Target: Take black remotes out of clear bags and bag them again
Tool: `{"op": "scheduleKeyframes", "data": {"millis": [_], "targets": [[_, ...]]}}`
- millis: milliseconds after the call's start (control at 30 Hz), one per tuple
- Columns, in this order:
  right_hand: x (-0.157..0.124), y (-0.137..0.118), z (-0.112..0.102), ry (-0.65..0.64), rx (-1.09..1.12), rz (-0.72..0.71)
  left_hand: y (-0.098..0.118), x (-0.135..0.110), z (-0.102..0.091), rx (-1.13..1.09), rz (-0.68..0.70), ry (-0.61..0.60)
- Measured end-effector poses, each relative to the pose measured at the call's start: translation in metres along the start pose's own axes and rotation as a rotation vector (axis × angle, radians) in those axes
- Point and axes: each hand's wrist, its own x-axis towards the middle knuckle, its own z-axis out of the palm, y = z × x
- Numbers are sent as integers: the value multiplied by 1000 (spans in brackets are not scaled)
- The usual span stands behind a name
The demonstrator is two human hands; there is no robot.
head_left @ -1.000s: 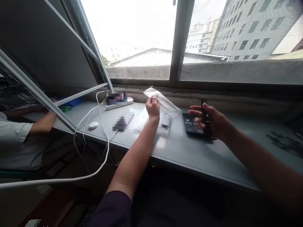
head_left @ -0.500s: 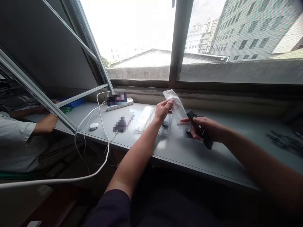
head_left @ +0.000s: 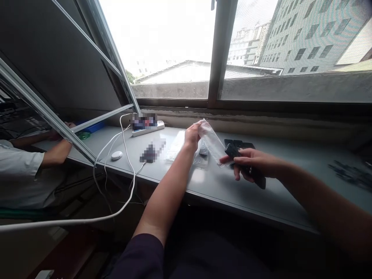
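Note:
My left hand [head_left: 193, 135] is closed on the upper end of a clear plastic bag [head_left: 213, 141], which slants down to the right. In my right hand [head_left: 255, 161] is a black remote control [head_left: 258, 181], long and narrow with small buttons, gripped between thumb and fingers. My right index finger also touches the lower end of the bag. The remote's upper end is beside the bag, and I cannot tell whether it is inside its mouth. Several flat black pieces [head_left: 238, 143] lie on the table behind my right hand. Next to my left wrist lies a bagged dark item [head_left: 204, 149].
A stack of clear bags [head_left: 174, 149] lies left of my forearm on the grey table [head_left: 221, 193]. Further left are a white round object [head_left: 116, 155], a power strip [head_left: 148, 128] and hanging white cables [head_left: 132, 170]. Dark pieces [head_left: 348, 174] lie far right. Another person's arm [head_left: 58, 153] is behind the metal frame [head_left: 84, 149].
My left hand has moved slightly left and down with the bag. The remote has tilted flatter and lower, and the black pieces behind it now show.

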Motion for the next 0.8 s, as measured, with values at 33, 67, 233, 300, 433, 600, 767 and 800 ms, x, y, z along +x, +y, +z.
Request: {"op": "scheduleKeyframes", "data": {"millis": [33, 67, 233, 300, 433, 600, 767, 800], "targets": [[0, 0, 0, -22, -19, 6, 0, 1, -1, 3, 8, 21], [0, 0, -1, -41, -34, 10, 0, 2, -2, 4, 11, 36], [0, 1, -1, -65, -62, 23, -4, 5, -6, 6, 17, 74], [0, 0, -1, -59, -63, 25, -3, 6, -7, 10, 27, 100], [1, 1, 0, -42, -56, 4, 0, 5, -8, 57, 56, 136], [1, 0, 2, -33, -50, 1, 0, 3, -6, 51, 80, 112], [1, -2, 7, -38, -28, -22, -3, 7, -9, -5, 85, 111], [1, -3, 8, -36, -24, -30, -4, 8, -10, -3, 78, 115]]}}
